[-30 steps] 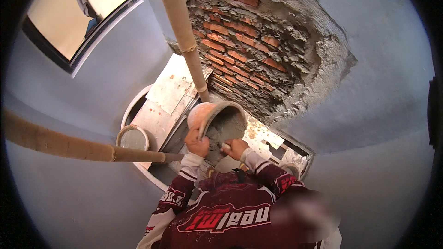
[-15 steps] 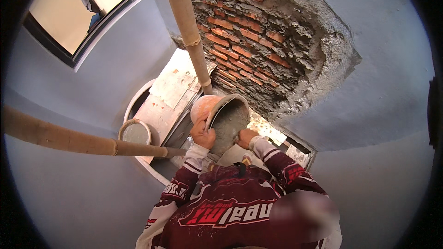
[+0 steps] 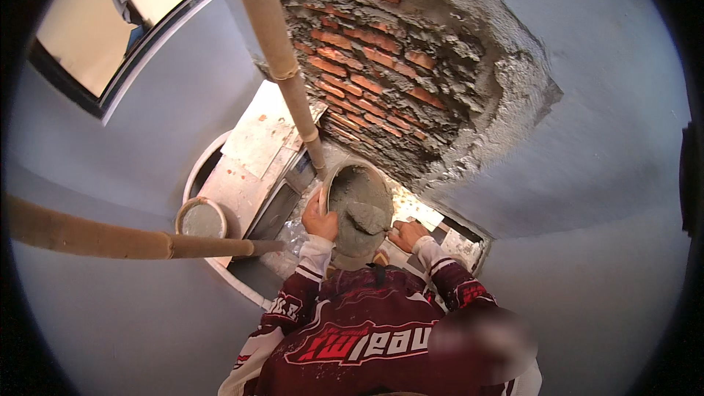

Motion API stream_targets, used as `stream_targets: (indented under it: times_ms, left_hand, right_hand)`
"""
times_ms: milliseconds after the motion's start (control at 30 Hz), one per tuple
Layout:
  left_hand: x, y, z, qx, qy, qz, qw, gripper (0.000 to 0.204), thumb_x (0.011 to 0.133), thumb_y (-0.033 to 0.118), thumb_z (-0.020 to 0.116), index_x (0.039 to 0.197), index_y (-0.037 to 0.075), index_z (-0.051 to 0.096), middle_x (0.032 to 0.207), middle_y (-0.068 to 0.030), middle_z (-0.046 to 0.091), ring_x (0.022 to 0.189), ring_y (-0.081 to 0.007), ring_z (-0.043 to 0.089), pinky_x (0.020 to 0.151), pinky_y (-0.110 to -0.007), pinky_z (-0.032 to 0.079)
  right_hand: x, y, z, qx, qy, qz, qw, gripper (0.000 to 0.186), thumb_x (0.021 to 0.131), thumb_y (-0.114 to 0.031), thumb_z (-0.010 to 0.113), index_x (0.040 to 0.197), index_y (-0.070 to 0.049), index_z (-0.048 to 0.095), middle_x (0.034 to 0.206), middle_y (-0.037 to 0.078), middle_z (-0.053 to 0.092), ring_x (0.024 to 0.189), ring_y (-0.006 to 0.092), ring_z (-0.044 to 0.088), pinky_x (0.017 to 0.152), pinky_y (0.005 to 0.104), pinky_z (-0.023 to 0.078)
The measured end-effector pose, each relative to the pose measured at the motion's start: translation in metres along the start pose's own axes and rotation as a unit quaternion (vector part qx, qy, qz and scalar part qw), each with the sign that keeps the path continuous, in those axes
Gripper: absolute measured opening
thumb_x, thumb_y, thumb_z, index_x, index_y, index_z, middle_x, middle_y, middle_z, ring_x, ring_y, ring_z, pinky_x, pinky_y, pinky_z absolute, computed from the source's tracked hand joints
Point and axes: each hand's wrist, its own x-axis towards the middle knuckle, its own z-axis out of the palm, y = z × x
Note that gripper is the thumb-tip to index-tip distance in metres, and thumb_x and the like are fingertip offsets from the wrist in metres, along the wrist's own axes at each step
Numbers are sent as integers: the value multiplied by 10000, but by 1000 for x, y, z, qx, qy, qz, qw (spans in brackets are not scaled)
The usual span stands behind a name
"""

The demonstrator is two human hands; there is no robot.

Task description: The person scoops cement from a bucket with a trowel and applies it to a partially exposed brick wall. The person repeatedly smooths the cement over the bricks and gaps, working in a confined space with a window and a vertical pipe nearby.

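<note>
Left hand (image 3: pixel 320 221): gripping the bucket (image 3: pixel 328 178) by its left rim.
Right hand (image 3: pixel 408 235): closed on a trowel (image 3: pixel 369 218) — its blade, heaped with mortar (image 3: pixel 356 189), lies inside the bucket's lower right edge.
Bucket: between the hands, mouth facing up toward the person.
Small bucket (image 3: pixel 199 201): at the board (image 3: pixel 246 150)'s lower left edge.

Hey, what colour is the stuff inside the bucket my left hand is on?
The mix is grey, shown best in the head view.

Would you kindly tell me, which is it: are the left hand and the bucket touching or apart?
Touching: the head view shows the left hand gripping the bucket at its rim, with no gap between them.
</note>
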Motion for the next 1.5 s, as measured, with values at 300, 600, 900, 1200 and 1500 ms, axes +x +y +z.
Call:
stream_targets:
  times_ms: [300,600,900,1200,1500]
  left_hand:
    - [-58,-88,24,13,76,-171,982,386,641,-46,599,1023,-46,657,871,-114,670,815,-195,628,762,-338,502]
    - [-112,-107,-17,12,176,-301,937,323,643,-56,559,958,-42,631,821,-56,635,688,-182,585,657,-324,486]
    - [-126,-145,-64,52,295,-232,926,416,648,-53,534,1052,-53,635,840,-64,652,665,-165,585,631,-320,479]
    - [-106,-48,-61,86,269,-266,922,387,650,-38,549,1026,-41,644,845,-45,649,681,-141,575,617,-289,469]
    - [-127,-127,-42,15,211,-266,940,397,682,-47,547,1068,-26,634,892,-48,657,732,-155,616,702,-278,492]
  right_hand:
    - [-13,44,-11,137,-60,-69,986,273,785,-328,709,927,-99,667,729,102,644,705,267,636,676,375,497]
    - [63,174,-156,276,-45,131,951,192,890,-140,595,979,-4,698,700,75,654,483,139,582,422,285,475]
    - [42,195,-168,12,57,180,982,419,842,-430,674,1052,-67,686,970,212,689,899,359,679,810,439,530]
    - [62,219,-128,-65,219,199,953,373,852,-444,633,969,-91,610,960,195,679,932,408,638,766,505,505]
    - [38,215,-105,-124,343,161,917,296,846,-366,665,975,-108,595,887,133,632,813,376,637,663,493,501]
